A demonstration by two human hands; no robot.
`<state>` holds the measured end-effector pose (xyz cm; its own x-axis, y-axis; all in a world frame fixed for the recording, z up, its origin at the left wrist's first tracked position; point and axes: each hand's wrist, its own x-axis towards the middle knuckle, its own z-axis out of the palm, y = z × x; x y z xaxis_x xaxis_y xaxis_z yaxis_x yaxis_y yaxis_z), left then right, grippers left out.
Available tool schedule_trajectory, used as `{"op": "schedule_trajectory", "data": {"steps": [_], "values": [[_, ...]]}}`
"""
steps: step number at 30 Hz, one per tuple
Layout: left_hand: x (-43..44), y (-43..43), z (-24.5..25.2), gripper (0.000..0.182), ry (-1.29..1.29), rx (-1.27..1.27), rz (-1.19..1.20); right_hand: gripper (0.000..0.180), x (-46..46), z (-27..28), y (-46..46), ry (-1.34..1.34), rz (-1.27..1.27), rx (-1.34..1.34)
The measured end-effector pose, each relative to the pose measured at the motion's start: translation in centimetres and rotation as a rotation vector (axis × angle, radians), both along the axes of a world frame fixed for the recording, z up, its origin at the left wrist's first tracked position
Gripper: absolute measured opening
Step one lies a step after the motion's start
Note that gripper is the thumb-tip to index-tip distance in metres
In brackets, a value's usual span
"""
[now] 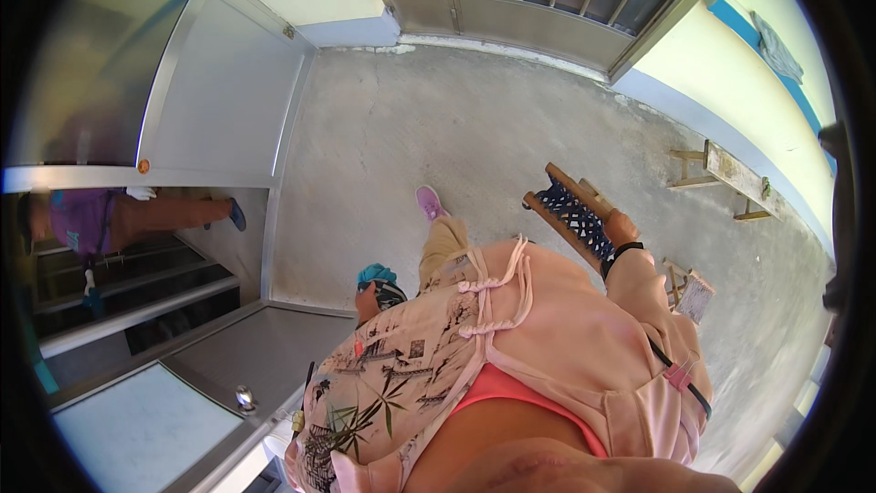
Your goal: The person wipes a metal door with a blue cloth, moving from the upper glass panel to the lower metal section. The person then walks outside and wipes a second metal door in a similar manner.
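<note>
My right hand (621,228) grips a folded wooden stool (573,216) by one of its brown rails, off to my right side. Dark blue cord is woven between the rails as its seat. A black band circles the wrist. Low on my left, my left hand (367,304) is closed around a bundle of cloth. Part of that bundle is teal cloth (378,273), and part is a dark patterned piece (390,293); their exact kind cannot be made out. My jacket's printed front hides some of the left hand and forearm.
An open metal-framed door (226,75) stands left; through the doorway another person (82,219) wears white gloves. A barred metal door (520,14) is ahead. Along the right wall is a wooden bench (742,171), and a small stool (694,294) stands nearer. Concrete floor (479,109) lies before me.
</note>
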<state>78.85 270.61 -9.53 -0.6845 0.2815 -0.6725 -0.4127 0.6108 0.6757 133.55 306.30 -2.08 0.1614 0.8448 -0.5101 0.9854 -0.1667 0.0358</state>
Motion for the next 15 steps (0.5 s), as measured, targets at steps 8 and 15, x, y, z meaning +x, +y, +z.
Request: {"op": "schedule_trajectory", "data": {"steps": [8,15], "values": [[-20.0,22.3,3.2,0.038,0.064,0.006,-0.002,0.021,-14.0,0.4,8.4,-0.069,-0.080,0.061],[-31.7,40.0,7.7,0.035,-0.044,0.363,-0.032,0.026,-22.0,-3.5,14.2,-0.170,-0.014,-0.220]]}}
